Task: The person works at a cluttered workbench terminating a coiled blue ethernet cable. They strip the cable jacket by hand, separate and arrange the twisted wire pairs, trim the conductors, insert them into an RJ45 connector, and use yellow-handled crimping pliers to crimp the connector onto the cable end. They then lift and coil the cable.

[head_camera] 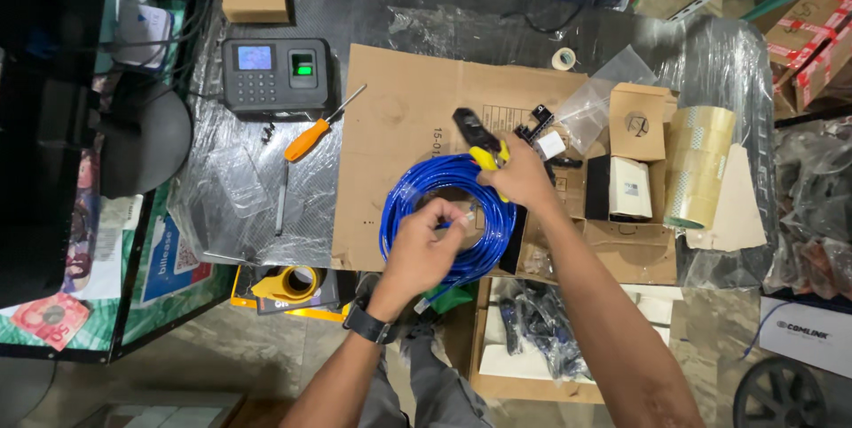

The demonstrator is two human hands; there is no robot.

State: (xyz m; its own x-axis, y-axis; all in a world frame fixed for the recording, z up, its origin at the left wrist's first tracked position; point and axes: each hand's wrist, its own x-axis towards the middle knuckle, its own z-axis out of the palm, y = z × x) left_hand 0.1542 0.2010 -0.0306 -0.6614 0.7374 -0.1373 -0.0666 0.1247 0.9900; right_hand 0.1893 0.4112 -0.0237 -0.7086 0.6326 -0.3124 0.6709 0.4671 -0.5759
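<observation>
Over cardboard, left hand (424, 246) fingers pinching blue cable end (465, 216), right hand (517, 175) gripping yellow-handled crimper (477, 138)

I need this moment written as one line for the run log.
left hand: pinches cable end | right hand: holds yellow-handled crimping tool | blue cable coil: lies on cardboard sheet

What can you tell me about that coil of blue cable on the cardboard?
The blue cable is a thin, glossy, plastic-sheathed cord wound into a loose round coil of many turns. It lies flat on a sheet of brown cardboard on the table. The left hand rests over its lower part and pinches one cable end, tipped with a small clear plug. The right hand lies over its upper right edge, gripping a yellow-handled black tool.
</observation>
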